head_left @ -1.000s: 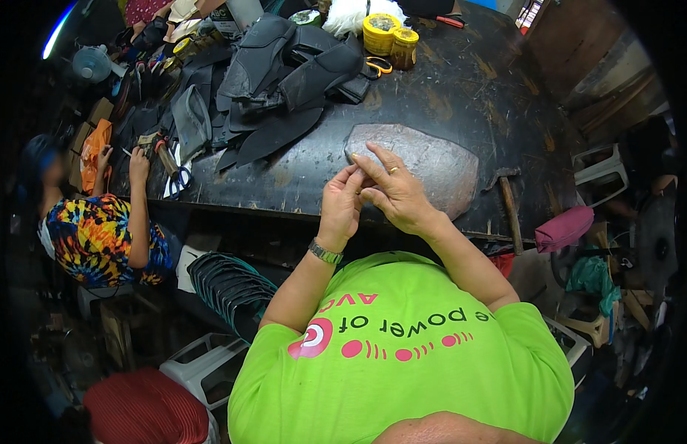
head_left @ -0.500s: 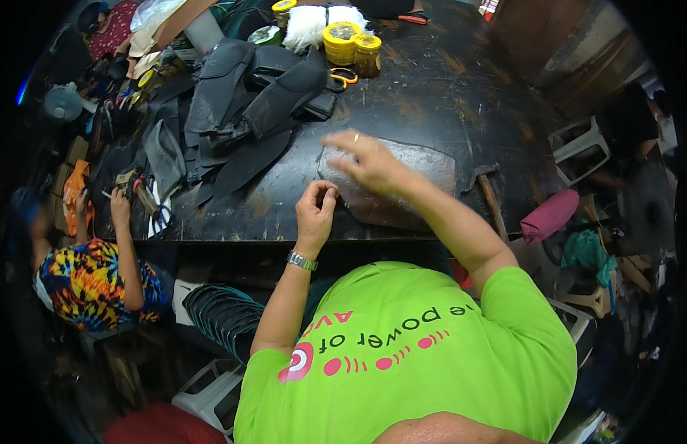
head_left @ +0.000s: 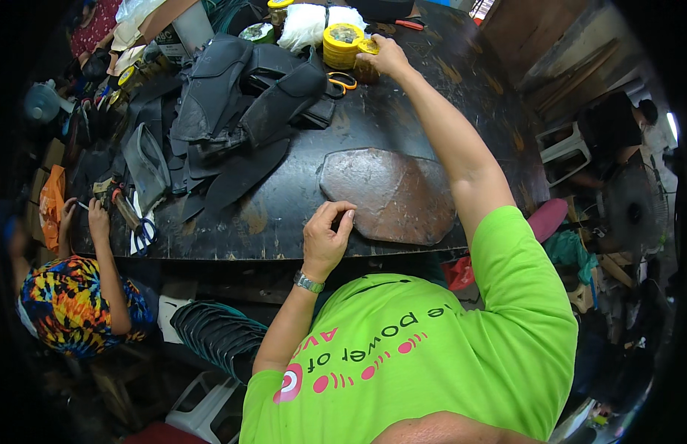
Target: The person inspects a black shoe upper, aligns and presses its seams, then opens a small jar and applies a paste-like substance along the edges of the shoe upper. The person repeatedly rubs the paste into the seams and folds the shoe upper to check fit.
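Observation:
My right hand (head_left: 388, 57) is stretched to the far side of the table, its fingers closed around the yellow lid of a small jar (head_left: 366, 71). Right beside that jar stands a wider yellow-lidded tub (head_left: 342, 46). By the table's near edge my left hand (head_left: 326, 235) is closed, thumb and forefinger together; whatever may be between them is too small to make out. Just right of its fingertips lies a flat brown slab (head_left: 391, 194) with cut corners. Dark shoe-shaped pieces (head_left: 247, 92) are heaped to the left.
Orange-handled scissors (head_left: 342, 81) lie near the tubs, and a white fluffy bundle (head_left: 320, 28) sits behind. At left another person's hands (head_left: 85, 216) are over the dark table (head_left: 284, 233). White stools (head_left: 564, 155) and a fan (head_left: 632, 211) stand at right.
My right hand has swung from over the brown slab to the small jar at the far side. My left hand stays near the slab's left edge, fingers still pinched.

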